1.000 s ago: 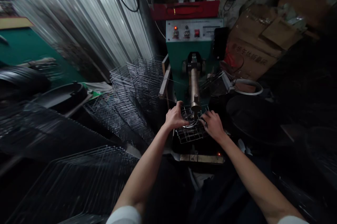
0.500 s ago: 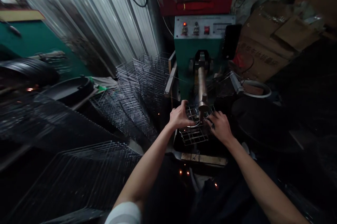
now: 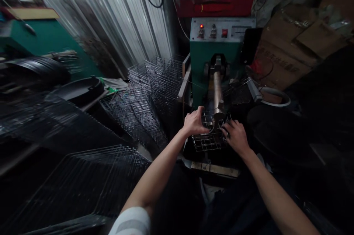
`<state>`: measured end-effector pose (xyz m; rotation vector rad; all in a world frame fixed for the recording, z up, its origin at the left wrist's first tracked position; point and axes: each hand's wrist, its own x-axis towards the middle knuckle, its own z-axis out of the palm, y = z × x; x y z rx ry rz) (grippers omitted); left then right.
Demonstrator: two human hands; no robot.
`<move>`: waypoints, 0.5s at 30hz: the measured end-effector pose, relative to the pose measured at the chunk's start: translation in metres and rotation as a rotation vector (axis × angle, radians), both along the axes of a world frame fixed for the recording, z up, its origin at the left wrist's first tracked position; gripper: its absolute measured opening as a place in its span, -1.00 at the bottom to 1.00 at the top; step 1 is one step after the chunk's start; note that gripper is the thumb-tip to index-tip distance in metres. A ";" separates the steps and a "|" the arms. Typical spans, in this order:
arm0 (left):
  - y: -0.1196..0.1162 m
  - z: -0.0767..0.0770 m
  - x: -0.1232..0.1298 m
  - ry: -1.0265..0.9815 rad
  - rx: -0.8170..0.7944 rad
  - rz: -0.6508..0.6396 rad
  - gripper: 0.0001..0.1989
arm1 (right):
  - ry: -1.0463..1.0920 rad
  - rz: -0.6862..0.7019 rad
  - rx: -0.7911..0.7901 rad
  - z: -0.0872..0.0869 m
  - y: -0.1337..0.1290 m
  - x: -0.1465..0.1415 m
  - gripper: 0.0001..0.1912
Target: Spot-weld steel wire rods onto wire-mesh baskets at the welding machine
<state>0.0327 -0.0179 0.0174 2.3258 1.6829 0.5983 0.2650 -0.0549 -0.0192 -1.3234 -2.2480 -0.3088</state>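
Where the machine's metal arm (image 3: pixel 218 93) reaches down, the wire grid (image 3: pixel 210 142) lies beneath its tip, between the left hand (image 3: pixel 194 122), thumb and fingers spread wide, and the right hand (image 3: pixel 236 135), fingers curled inward, its grip too dark to tell.

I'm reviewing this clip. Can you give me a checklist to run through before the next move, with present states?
1. Wire grid beneath the metal rod: ok.
2. Left hand at the grid's left side: ok.
3. Right hand at its right side: ok.
4. Both hands well away from the rod's lower end: not ok, both are close.
5. Red light on the machine lit: ok.
6. Rod touching wire: cannot tell, too dark.
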 end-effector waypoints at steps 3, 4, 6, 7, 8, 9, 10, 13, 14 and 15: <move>0.000 -0.002 0.001 -0.015 -0.004 -0.001 0.02 | 0.018 0.010 0.004 -0.001 0.001 -0.001 -0.85; -0.001 -0.002 0.002 -0.022 -0.006 -0.004 0.03 | 0.030 0.013 -0.001 -0.001 0.001 -0.001 -0.84; -0.002 -0.001 0.003 -0.035 -0.022 -0.015 0.05 | 0.060 0.019 -0.014 -0.001 0.002 -0.002 -0.81; -0.003 0.000 0.002 -0.042 -0.031 -0.029 0.08 | 0.083 0.029 -0.023 0.000 0.001 -0.002 -0.79; -0.005 -0.001 0.000 -0.054 -0.039 -0.048 0.13 | 0.117 0.047 -0.034 0.002 0.000 0.000 -0.79; -0.007 -0.004 -0.005 -0.073 -0.045 -0.065 0.20 | 0.165 0.071 -0.047 0.003 -0.002 0.003 -0.80; -0.009 -0.009 -0.012 -0.103 -0.051 -0.073 0.29 | 0.225 0.094 -0.063 0.005 -0.005 0.007 -0.81; -0.018 -0.048 -0.040 -0.254 -0.110 -0.018 0.53 | 0.433 0.129 -0.131 0.009 -0.019 0.029 -0.82; -0.021 -0.068 -0.049 -0.316 -0.159 0.008 0.59 | 0.499 0.110 -0.170 0.008 -0.025 0.038 -0.82; -0.024 -0.090 -0.056 -0.390 -0.219 0.011 0.65 | 0.569 0.077 -0.216 0.006 -0.031 0.047 -0.82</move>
